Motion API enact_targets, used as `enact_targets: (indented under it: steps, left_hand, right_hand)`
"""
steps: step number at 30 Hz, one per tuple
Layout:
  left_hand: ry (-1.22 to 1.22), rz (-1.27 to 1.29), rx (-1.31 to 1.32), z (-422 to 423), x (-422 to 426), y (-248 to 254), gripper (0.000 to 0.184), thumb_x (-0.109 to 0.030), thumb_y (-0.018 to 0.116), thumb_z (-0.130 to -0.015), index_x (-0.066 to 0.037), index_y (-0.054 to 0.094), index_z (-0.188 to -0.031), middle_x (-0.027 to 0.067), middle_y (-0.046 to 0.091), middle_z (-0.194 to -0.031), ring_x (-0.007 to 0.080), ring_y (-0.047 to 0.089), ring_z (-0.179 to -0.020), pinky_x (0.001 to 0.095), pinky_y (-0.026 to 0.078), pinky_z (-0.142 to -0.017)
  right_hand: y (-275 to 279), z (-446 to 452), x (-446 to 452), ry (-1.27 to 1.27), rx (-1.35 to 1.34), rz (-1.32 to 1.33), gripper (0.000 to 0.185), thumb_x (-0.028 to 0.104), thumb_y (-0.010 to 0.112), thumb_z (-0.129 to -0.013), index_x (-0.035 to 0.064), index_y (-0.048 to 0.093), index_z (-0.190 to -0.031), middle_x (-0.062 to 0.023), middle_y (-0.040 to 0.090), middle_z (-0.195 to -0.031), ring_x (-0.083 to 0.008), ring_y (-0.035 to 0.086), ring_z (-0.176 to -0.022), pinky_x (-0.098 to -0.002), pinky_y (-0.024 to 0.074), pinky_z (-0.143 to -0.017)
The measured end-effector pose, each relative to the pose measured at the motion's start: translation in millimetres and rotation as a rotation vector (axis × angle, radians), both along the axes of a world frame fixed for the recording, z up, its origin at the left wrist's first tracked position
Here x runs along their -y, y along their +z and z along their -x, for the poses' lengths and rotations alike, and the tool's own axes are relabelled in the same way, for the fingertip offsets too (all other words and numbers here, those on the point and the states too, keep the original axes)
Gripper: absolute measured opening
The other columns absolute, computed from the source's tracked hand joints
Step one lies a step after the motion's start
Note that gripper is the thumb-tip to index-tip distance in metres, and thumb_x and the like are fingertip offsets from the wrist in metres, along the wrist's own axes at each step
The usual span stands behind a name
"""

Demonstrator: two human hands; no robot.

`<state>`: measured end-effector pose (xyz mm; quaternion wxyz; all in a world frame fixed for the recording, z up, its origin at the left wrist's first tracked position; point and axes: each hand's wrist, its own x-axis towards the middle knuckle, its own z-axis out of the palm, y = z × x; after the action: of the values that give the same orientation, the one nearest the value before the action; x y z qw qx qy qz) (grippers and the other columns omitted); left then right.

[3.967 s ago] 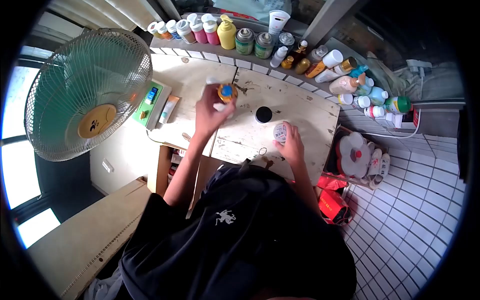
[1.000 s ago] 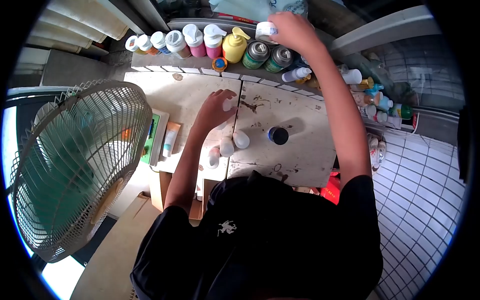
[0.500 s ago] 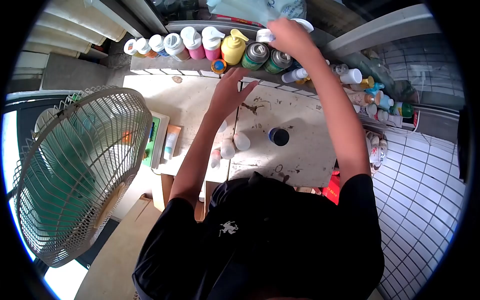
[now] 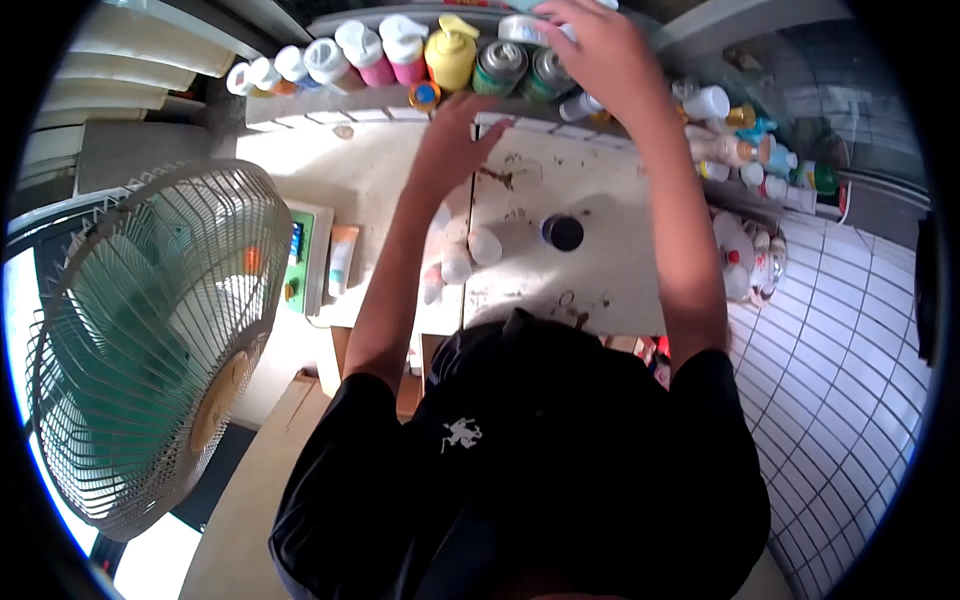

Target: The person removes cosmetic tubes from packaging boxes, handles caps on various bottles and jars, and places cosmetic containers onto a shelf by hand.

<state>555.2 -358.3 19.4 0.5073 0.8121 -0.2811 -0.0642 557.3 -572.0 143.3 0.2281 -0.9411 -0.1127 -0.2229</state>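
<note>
Along the grey ledge [image 4: 375, 100], a little round orange bottle with a blue middle [image 4: 424, 96] looks light and hard; the left hand [image 4: 449, 148] is near, fingers apart. The smooth, round white plastic tub [image 4: 521, 30] looks light, stiff and slippery, best held around its sides; I cannot tell if the right hand [image 4: 608, 58] grips it.

- At twelve o'clock from me, the white tub [image 4: 522, 30] looks like smooth plastic.
- Also at twelve, I see cans [image 4: 500, 68] with bare metal tops and a yellow pump bottle [image 4: 450, 60] in glossy plastic.
- At two, the jar [image 4: 562, 233] has a dark, smooth lid.
- In front of me, the table [image 4: 380, 170] looks like painted wood, scuffed and chipped.
- At nine, the fan [image 4: 215, 400]: a wire guard over green, plastic-looking blades.
- At three, smooth, pale tiles [image 4: 840, 330].
- At six, my shirt [image 4: 570, 450]: dark, matt cloth.
</note>
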Motion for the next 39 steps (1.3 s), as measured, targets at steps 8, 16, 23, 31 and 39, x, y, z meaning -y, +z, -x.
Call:
enact_targets:
  steps: [8, 16, 23, 31, 39]
  left_hand:
    - [0.088, -0.218, -0.085, 42, -60, -6, 0.033, -0.027, 0.077, -0.09, -0.006, 0.07, -0.114, 0.0151, 0.068, -0.111, 0.0359, 0.064, -0.106, 0.0443, 0.05, -0.094]
    - [0.121, -0.219, -0.087, 66, -66, -14, 0.046, -0.03, 0.076, -0.091, -0.008, 0.063, -0.13, 0.0162, 0.064, -0.121, 0.0384, 0.059, -0.113, 0.046, 0.048, -0.098]
    - [0.132, -0.234, -0.037, 77, -64, -27, 0.061, -0.025, 0.079, -0.086, -0.011, 0.054, -0.14, 0.0162, 0.058, -0.128, 0.0394, 0.054, -0.116, 0.0476, 0.046, -0.101]
    - [0.198, -0.122, -0.001, 80, -61, -37, 0.051, -0.014, 0.075, -0.086, -0.012, 0.058, -0.134, 0.0142, 0.061, -0.119, 0.036, 0.056, -0.107, 0.0456, 0.047, -0.096]
    - [0.219, -0.123, -0.002, 80, -61, -40, 0.047, -0.014, 0.075, -0.085, -0.009, 0.059, -0.128, 0.0146, 0.062, -0.116, 0.0368, 0.056, -0.103, 0.0457, 0.047, -0.094]
  right_hand:
    - [-96, 208, -26, -0.164, -0.551, 0.117, 0.044, 0.029, 0.076, -0.087, 0.0142, 0.059, -0.125, -0.0143, 0.063, -0.117, -0.0381, 0.069, -0.088, -0.0458, 0.058, -0.077]
    - [-129, 218, -18, -0.261, -0.572, -0.293, 0.062, 0.02, 0.084, -0.078, 0.0114, 0.05, -0.13, -0.0188, 0.063, -0.114, -0.0456, 0.066, -0.098, -0.0505, 0.0578, -0.084]
    - [-46, 156, -19, -0.102, -0.452, -0.725, 0.056, 0.02, 0.082, -0.086, -0.001, 0.054, -0.129, -0.0134, 0.067, -0.11, -0.0203, 0.07, -0.089, -0.0307, 0.0579, -0.063]
    - [-11, 9, -13, -0.06, -0.228, -0.663, 0.039, 0.028, 0.079, -0.09, 0.0005, 0.063, -0.113, -0.012, 0.073, -0.09, -0.0196, 0.075, -0.073, -0.0314, 0.058, -0.068]
    - [-55, -79, -6, 0.068, -0.036, 0.004, 0.04, 0.023, 0.081, -0.083, 0.0054, 0.065, -0.116, -0.0133, 0.073, -0.1, -0.0304, 0.073, -0.086, -0.0387, 0.0575, -0.078]
